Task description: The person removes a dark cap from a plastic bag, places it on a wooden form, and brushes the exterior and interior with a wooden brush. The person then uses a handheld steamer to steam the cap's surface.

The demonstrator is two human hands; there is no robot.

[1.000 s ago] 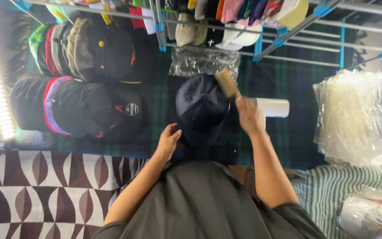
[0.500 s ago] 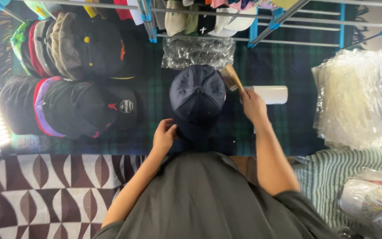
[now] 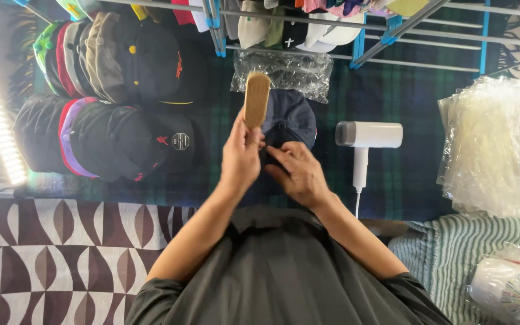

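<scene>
- clear crinkled plastic bag (image 3: 283,71): flat on the dark plaid cloth, just above the navy cap, under the rack rail
- stack of clear plastic bags (image 3: 498,144): right edge, tall pile, whitish-yellow tint, glossy
- clear wrapped bundle (image 3: 510,283): bottom right corner on the striped green cloth, whitish with multicolour streaks inside
- small shield-shaped patch label (image 3: 180,141): on front of a black cap in the left pile, white/grey on black
- no signs, no screens
</scene>
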